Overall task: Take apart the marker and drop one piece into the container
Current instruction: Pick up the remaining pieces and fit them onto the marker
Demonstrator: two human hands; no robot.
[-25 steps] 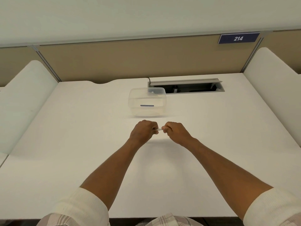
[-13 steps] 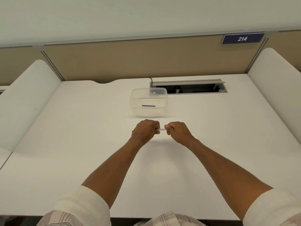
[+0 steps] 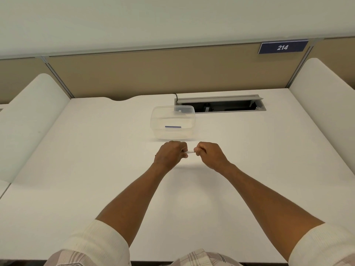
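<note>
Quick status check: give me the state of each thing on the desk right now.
marker: held at both ends, not visibly apart
left hand: closed on marker
right hand: closed on marker
clear container: upright, lidless, beyond the hands
cable hatch: open

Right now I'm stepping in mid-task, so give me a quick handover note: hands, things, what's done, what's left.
Left hand: closed on one end of the marker.
Right hand: closed on the other end.
The marker is held level above the table, only a short white stretch showing between the fists.
The clear container stands open just beyond the hands.
Done: marker gripped.
Left: pull it apart, drop one piece in.
</note>
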